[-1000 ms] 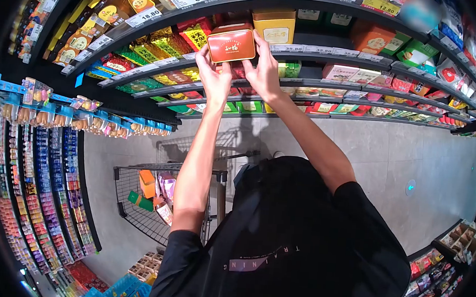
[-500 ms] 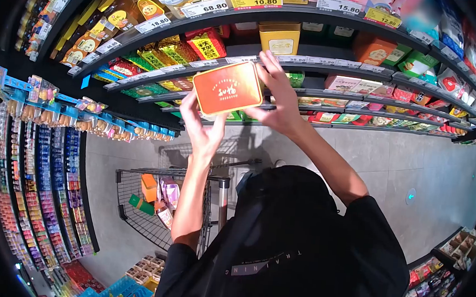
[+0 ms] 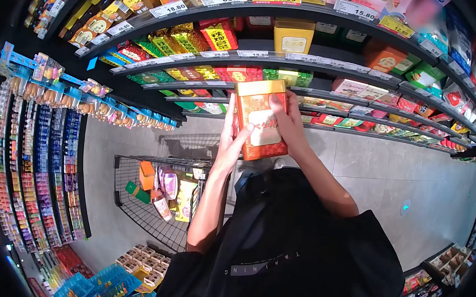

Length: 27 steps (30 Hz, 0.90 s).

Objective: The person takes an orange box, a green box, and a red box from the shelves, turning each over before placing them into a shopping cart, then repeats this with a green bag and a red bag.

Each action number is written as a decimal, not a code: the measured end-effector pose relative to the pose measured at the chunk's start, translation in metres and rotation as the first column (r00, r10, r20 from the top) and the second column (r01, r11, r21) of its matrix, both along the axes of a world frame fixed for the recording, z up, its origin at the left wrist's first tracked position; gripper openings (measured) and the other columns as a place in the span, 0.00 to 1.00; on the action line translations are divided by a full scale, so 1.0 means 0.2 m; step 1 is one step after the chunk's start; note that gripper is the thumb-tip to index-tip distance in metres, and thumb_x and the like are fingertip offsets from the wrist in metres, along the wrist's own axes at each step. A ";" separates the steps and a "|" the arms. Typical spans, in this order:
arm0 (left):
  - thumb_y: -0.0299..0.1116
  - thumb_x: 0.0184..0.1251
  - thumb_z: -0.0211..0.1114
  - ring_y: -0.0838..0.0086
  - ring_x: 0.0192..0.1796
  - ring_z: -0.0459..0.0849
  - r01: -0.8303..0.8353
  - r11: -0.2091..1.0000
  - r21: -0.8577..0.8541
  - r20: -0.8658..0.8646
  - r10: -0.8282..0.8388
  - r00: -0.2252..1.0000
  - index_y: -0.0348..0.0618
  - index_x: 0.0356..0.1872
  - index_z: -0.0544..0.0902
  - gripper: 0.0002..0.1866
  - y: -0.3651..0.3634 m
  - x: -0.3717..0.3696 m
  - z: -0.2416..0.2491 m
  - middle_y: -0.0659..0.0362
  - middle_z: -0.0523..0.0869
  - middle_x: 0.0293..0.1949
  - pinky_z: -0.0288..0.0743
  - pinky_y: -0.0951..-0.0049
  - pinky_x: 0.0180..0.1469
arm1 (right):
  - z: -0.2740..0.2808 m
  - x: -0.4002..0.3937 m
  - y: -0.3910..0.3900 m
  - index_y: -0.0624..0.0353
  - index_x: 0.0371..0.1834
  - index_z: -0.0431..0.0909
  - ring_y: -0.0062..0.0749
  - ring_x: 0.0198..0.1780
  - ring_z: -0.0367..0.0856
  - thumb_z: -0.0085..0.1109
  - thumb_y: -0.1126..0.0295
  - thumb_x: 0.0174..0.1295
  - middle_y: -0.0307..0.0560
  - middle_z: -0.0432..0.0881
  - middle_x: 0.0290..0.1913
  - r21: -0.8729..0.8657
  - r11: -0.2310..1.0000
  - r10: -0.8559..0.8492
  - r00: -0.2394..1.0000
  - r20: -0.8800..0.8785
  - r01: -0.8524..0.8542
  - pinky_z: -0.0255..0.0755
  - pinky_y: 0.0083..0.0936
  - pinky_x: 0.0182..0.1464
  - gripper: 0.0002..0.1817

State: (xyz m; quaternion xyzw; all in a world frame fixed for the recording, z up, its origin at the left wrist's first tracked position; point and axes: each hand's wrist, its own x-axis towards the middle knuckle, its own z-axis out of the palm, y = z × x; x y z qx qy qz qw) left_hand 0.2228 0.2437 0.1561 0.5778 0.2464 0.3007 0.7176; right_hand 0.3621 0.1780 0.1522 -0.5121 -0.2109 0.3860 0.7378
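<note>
A red tea tin with a gold lid and a pale front label is held upright before my chest, between both hands. My left hand grips its left side, the thumb lying over the label. On the right side my right hand is closed round the tin, its thumb on the front near the top. Behind the tin are the tea shelves, where a similar gold tin stands on an upper level.
Below left stands a wire shopping cart holding an orange box, a bottle and several packs. Price-tagged shelves curve across the top. A rack of small goods lines the left, and cartons sit at the bottom.
The tin has come down and toward my body, turning from its red end to its labelled front. My right hand has closed round its side. More of the cart's contents show.
</note>
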 end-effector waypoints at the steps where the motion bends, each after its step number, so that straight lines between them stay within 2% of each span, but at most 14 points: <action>1: 0.30 0.71 0.60 0.66 0.74 0.62 0.005 1.000 0.000 0.002 -0.005 1.000 0.47 0.79 0.44 0.42 -0.01 0.00 -0.01 0.51 0.56 0.76 0.59 0.66 0.72 | 0.03 0.00 -0.02 0.60 0.68 0.61 0.23 0.60 0.71 0.56 0.57 0.72 0.46 0.71 0.59 -0.032 0.999 0.014 0.993 -0.114 -0.018 0.68 0.23 0.60 0.28; 2: 0.30 0.72 0.59 0.66 0.74 0.62 -0.001 0.995 -0.097 0.044 0.006 0.999 0.48 0.79 0.45 0.41 -0.01 0.01 -0.03 0.51 0.57 0.76 0.59 0.66 0.72 | 0.05 0.00 -0.04 0.58 0.70 0.60 0.23 0.61 0.70 0.54 0.54 0.72 0.46 0.71 0.61 -0.062 0.997 0.024 0.974 -0.227 -0.039 0.67 0.24 0.61 0.30; 3: 0.30 0.72 0.59 0.66 0.74 0.62 -0.004 0.982 -0.191 0.086 0.021 0.996 0.48 0.79 0.45 0.40 -0.02 0.01 -0.04 0.51 0.58 0.75 0.60 0.66 0.72 | 0.04 0.03 -0.06 0.58 0.70 0.60 0.23 0.61 0.70 0.54 0.54 0.72 0.46 0.71 0.61 -0.062 0.997 0.020 0.974 -0.224 -0.034 0.67 0.24 0.61 0.30; 4: 0.30 0.73 0.57 0.67 0.74 0.62 -0.012 0.965 -0.264 0.107 0.042 0.993 0.51 0.79 0.46 0.39 -0.03 0.01 -0.03 0.53 0.58 0.75 0.61 0.65 0.72 | 0.02 0.07 -0.08 0.56 0.72 0.59 0.24 0.63 0.70 0.54 0.54 0.72 0.44 0.70 0.64 -0.011 0.995 0.094 0.950 -0.296 -0.102 0.67 0.24 0.62 0.31; 5: 0.30 0.73 0.57 0.67 0.74 0.62 -0.010 0.965 -0.262 0.112 0.041 0.993 0.51 0.79 0.46 0.39 -0.04 0.02 -0.03 0.53 0.58 0.75 0.61 0.65 0.72 | 0.01 0.10 -0.11 0.54 0.74 0.57 0.25 0.65 0.69 0.53 0.53 0.72 0.43 0.69 0.67 0.045 0.985 0.172 0.916 -0.363 -0.168 0.67 0.25 0.63 0.32; 7: 0.41 0.74 0.59 0.66 0.76 0.58 0.016 0.946 -0.324 0.128 0.027 0.991 0.48 0.78 0.49 0.38 -0.05 0.02 -0.04 0.55 0.56 0.76 0.58 0.63 0.74 | 0.02 0.10 -0.15 0.50 0.77 0.55 0.25 0.67 0.69 0.53 0.53 0.72 0.39 0.68 0.69 0.007 0.978 0.202 0.931 -0.305 -0.210 0.67 0.26 0.65 0.34; 9: 0.42 0.74 0.58 0.66 0.76 0.58 0.029 0.941 -0.336 0.133 0.017 0.991 0.49 0.78 0.49 0.38 -0.07 0.03 -0.02 0.56 0.56 0.76 0.59 0.64 0.73 | 0.01 0.10 -0.19 0.52 0.75 0.58 0.24 0.66 0.69 0.52 0.57 0.74 0.39 0.70 0.67 0.054 0.987 0.163 0.913 -0.375 -0.154 0.68 0.26 0.64 0.30; 13: 0.44 0.76 0.55 0.68 0.76 0.58 0.039 0.932 -0.361 0.116 0.003 0.993 0.51 0.79 0.48 0.37 -0.11 0.05 -0.04 0.57 0.56 0.77 0.60 0.64 0.73 | 0.02 0.11 -0.26 0.53 0.74 0.60 0.23 0.66 0.70 0.51 0.60 0.74 0.38 0.72 0.66 0.111 0.982 0.184 0.900 -0.395 -0.152 0.68 0.25 0.64 0.28; 14: 0.36 0.78 0.53 0.69 0.73 0.63 0.056 0.909 -0.412 0.136 0.001 0.991 0.54 0.79 0.45 0.36 -0.12 0.04 -0.04 0.54 0.61 0.74 0.63 0.68 0.71 | 0.01 0.11 -0.27 0.54 0.74 0.60 0.23 0.65 0.70 0.51 0.61 0.74 0.39 0.72 0.66 0.104 0.986 0.165 0.896 -0.412 -0.134 0.68 0.24 0.64 0.27; 15: 0.37 0.78 0.54 0.69 0.73 0.64 0.069 0.908 -0.412 0.148 -0.008 0.989 0.53 0.79 0.45 0.36 -0.13 0.05 -0.05 0.53 0.62 0.73 0.63 0.68 0.71 | 0.00 0.12 -0.28 0.55 0.74 0.60 0.23 0.64 0.71 0.50 0.62 0.74 0.39 0.72 0.66 0.097 0.988 0.147 0.893 -0.427 -0.116 0.68 0.24 0.64 0.27; 27: 0.39 0.76 0.56 0.69 0.73 0.63 0.098 0.911 -0.401 0.130 -0.049 0.990 0.49 0.79 0.44 0.39 -0.16 0.08 -0.07 0.51 0.62 0.73 0.57 0.67 0.73 | -0.07 0.13 -0.35 0.54 0.73 0.62 0.23 0.62 0.73 0.49 0.63 0.75 0.39 0.73 0.65 0.125 0.985 0.159 0.886 -0.436 -0.115 0.69 0.24 0.63 0.25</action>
